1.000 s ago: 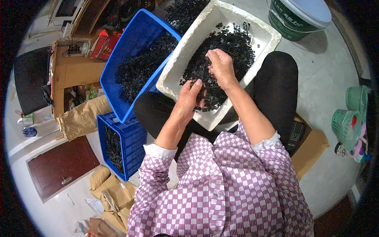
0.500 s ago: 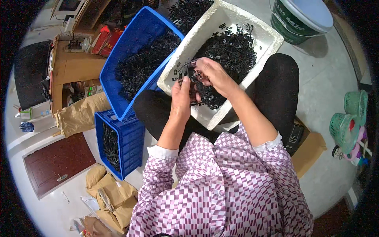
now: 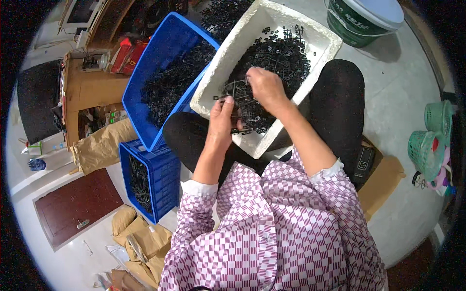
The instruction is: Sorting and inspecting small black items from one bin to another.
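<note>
A white foam box (image 3: 324, 35) rests between my bent legs with a heap of small black plastic parts (image 3: 284, 60) in it; some look like little square links, others like thin stems. Over the box's near left side, my left hand (image 3: 222, 121) is closed round several of these black parts, which stick out past the thumb and below the fingers. My right hand (image 3: 268, 91) hovers above the heap, just right of the left one, fingers bent and pinched together. Its fingertips are turned away, so whatever they grip is hidden.
A tilted blue crate (image 3: 150, 53) of black parts leans left of the box, above a second blue crate (image 3: 167, 182) with dark strips. A green bucket (image 3: 357, 26) stands far right. Green baskets (image 3: 422, 150) and an open cardboard box (image 3: 383, 186) lie right; brown paper bags (image 3: 141, 242) lower left.
My right hand has drawn away from the left hand, slightly right, and its fingers have curled in. The left hand keeps its hold on the black parts. The whole view has shifted slightly.
</note>
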`<state>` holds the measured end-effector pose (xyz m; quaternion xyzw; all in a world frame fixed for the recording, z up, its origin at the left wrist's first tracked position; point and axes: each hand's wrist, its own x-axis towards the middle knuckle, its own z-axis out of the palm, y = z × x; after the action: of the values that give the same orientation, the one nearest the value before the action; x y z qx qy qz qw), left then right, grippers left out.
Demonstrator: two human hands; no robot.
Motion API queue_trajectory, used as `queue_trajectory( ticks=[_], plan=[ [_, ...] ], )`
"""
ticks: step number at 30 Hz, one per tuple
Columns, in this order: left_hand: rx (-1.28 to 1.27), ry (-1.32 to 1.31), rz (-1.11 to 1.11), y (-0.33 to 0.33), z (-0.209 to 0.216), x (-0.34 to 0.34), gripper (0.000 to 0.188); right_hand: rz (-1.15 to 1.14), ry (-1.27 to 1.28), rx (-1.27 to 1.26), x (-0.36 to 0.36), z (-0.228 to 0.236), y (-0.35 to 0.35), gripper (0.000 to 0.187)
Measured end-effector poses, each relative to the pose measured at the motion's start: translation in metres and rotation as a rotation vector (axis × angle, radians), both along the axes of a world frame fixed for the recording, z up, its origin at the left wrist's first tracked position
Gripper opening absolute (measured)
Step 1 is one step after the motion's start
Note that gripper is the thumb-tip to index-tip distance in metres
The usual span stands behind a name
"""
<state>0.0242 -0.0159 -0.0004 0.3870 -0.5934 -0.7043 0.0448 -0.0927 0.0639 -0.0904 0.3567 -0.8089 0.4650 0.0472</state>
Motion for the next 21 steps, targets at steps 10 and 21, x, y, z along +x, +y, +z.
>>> queue_trajectory(
  ticks=[10, 21],
  plan=[
    [-0.088, 0.058, -0.003, -0.006, -0.012, 0.008, 0.023, 0.334, -1.355, -0.581, -0.004, 0.047, 0.007, 0.02],
    [0.039, 0.003, -0.132, 0.015, -0.013, -0.003, 0.021, -0.019, -1.491, -0.985, -0.002, 0.023, 0.001, 0.018]
  ],
)
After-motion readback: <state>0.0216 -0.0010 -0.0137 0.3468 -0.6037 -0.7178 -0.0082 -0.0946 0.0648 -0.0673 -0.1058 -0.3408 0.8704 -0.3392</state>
